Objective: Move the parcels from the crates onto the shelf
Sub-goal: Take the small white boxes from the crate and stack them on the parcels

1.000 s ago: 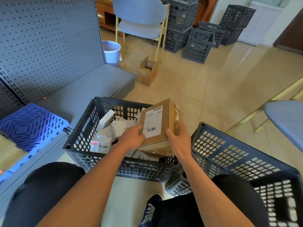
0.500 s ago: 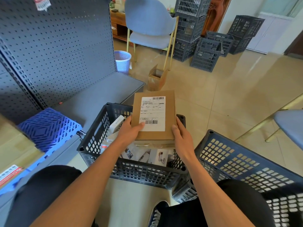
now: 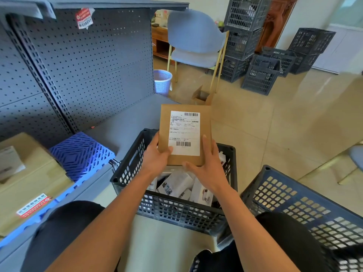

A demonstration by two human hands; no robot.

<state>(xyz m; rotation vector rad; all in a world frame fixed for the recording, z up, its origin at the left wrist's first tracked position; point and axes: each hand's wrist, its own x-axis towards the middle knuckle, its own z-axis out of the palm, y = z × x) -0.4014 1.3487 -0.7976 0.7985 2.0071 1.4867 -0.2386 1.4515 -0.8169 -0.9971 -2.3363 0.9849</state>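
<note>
Parcel (image 3: 184,134), brown w/ white label up, is held above the near crate (image 3: 125,173): left hand (image 3: 156,160) grips its bottom-left corner, thumb on the label; right hand (image 3: 209,165) clasps the right edge & bottom. White boxes (image 3: 176,185) are seen in the crate below. Shelf (image 3: 125,122) lies at 10 o'clock, w/ a blue mat (image 3: 82,154). A 2nd crate (image 3: 294,205) sits at 4 o'clock.

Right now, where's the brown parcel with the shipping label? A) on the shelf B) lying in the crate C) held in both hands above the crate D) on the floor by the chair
C: the brown parcel is gripped by the left hand and right hand, raised above the crate.
</note>
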